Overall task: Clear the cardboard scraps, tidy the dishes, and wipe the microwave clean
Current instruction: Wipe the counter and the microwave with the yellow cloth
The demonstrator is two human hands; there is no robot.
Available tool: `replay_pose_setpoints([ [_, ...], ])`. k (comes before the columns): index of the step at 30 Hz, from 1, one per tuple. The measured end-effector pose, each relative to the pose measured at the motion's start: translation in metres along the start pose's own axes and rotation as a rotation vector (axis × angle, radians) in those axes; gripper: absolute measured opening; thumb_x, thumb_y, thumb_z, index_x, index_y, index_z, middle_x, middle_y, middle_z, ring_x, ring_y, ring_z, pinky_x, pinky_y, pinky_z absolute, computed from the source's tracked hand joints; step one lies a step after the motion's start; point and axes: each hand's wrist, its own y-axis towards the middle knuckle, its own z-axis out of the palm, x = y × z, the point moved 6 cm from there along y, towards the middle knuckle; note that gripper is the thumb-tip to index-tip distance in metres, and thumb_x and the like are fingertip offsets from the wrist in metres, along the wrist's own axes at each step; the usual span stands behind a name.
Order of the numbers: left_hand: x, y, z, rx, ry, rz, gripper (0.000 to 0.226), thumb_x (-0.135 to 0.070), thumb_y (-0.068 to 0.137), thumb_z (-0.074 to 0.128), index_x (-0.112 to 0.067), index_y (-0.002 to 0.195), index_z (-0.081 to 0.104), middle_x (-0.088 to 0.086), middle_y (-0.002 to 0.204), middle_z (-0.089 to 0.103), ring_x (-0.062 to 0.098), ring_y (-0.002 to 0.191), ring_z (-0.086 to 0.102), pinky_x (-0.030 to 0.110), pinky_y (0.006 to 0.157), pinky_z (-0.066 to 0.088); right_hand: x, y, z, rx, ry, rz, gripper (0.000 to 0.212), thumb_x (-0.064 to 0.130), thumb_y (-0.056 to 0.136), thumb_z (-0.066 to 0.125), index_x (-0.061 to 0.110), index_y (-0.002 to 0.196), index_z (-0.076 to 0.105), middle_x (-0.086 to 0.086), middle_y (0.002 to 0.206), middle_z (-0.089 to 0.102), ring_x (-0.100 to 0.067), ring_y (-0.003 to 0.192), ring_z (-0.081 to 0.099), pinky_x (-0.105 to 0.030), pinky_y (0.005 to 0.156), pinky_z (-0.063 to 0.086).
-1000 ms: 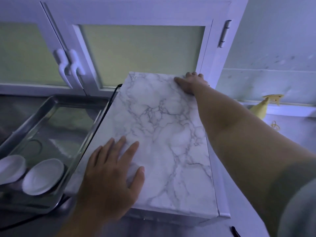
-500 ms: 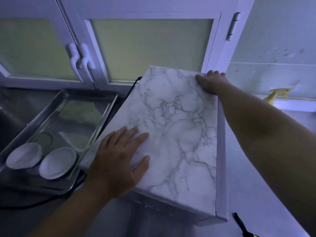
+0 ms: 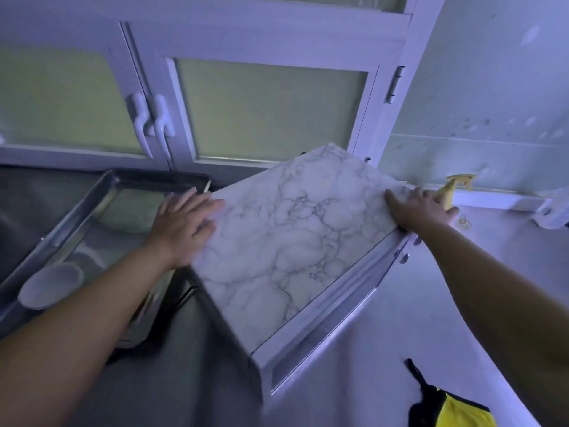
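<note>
The microwave (image 3: 286, 241), its top covered in white marble-pattern film, stands skewed on the counter with its front face turned toward the lower right. My left hand (image 3: 181, 223) lies flat with spread fingers on its left top corner. My right hand (image 3: 415, 208) presses on the right top corner, fingers straight. A metal tray (image 3: 80, 211) at the left holds a white dish (image 3: 52, 283), partly behind my left forearm.
A yellow spray bottle (image 3: 452, 189) stands behind my right hand by the wall ledge. A yellow and black cloth (image 3: 446, 408) lies on the counter at the lower right. White cabinet doors with handles (image 3: 154, 124) rise behind. A steel sink surface (image 3: 24, 192) spreads at the left.
The microwave has turned, its front swinging toward the right. My left hand slid up to the left corner, my right hand moved to the right corner. One white dish has left the view.
</note>
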Motion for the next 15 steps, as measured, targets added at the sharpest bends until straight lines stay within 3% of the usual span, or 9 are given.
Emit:
replay_pose_setpoints([
  [6,0.051,0.050,0.012,0.028,0.044,-0.177,0.053,-0.048,0.100,0.035,-0.047,0.152,0.025,-0.004,0.167,0.013,0.019,0.153,0.004,0.046,0.122,0.001,-0.026,-0.050,0.006,-0.094,0.029,0.100,0.099,0.080,0.085,0.019,0.005,0.147,0.034,-0.016,0.152,0.040,-0.029,0.144,0.028,-0.055,0.111,0.019],
  [11,0.060,0.080,0.008,0.084,0.113,-0.262,0.058,-0.052,0.099,0.022,-0.043,0.155,0.014,0.000,0.167,0.011,0.025,0.152,0.008,0.055,0.120,0.005,-0.021,-0.081,0.005,-0.109,0.089,0.216,0.093,0.075,0.089,0.024,0.004,0.148,0.032,-0.016,0.151,0.038,-0.027,0.141,0.028,-0.050,0.108,0.022],
  [15,0.070,0.094,0.005,0.153,0.080,-0.319,0.062,-0.052,0.096,0.017,-0.036,0.156,0.019,-0.002,0.165,0.016,0.029,0.148,0.021,0.054,0.118,0.017,-0.023,-0.111,0.012,-0.164,0.146,0.301,0.089,0.075,0.088,0.028,0.004,0.140,0.038,-0.018,0.142,0.042,-0.029,0.135,0.031,-0.048,0.105,0.025],
])
